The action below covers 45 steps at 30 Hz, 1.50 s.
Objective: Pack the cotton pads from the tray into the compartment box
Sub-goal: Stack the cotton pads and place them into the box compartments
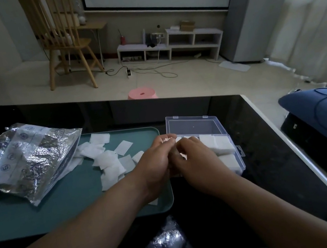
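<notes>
Black tabletop (261, 150): teal tray (42, 210) carrying loose cotton pads (111, 166) and a foil bag (25, 161). Clear compartment box (239, 154) just right of tray, lid open, right compartments holding stacked pads. Left hand (158, 159) pinches several pads over the box's left side; right hand (199, 161) curled beside it, grip indiscernible.

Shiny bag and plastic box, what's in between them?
Loose white cotton pads scattered on the green tray, plus the left hand, seen from the head camera.
</notes>
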Available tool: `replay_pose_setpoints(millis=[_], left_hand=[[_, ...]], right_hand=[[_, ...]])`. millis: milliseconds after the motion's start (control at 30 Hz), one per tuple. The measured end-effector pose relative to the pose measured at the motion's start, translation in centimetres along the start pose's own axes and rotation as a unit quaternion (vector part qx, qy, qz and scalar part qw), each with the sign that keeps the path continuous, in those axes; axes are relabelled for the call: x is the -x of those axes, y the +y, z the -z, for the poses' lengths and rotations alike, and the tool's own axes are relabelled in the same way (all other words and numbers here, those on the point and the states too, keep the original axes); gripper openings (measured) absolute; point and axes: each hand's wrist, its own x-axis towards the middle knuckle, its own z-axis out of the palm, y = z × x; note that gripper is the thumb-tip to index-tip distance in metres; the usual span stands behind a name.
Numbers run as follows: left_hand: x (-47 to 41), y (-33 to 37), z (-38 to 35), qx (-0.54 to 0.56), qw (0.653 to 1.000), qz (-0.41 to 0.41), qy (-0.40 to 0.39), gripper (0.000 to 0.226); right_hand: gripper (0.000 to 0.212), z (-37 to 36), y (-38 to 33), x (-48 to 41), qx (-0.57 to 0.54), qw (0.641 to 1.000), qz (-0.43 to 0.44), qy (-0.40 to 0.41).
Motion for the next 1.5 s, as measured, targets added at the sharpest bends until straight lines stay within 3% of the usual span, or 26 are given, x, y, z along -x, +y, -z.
replay_pose_setpoints(millis=[167,633,1500], left_hand=[[-0.1,0.0,0.6,0.007,1.0,-0.004,-0.012,0.026],[-0.2,0.0,0.9,0.069,0.996,-0.018,-0.046,0.032],[-0.3,0.2,-0.1,0.075,0.996,-0.025,-0.046,0.031]], right_hand=[[0.033,1.0,0.4,-0.2,-0.08,0.996,0.008,-0.031],[0.023,2.0,1.4,-0.6,-0.173,0.982,-0.042,-0.057],[0.029,2.2,1.1,-0.7,-0.109,0.993,-0.037,-0.038]])
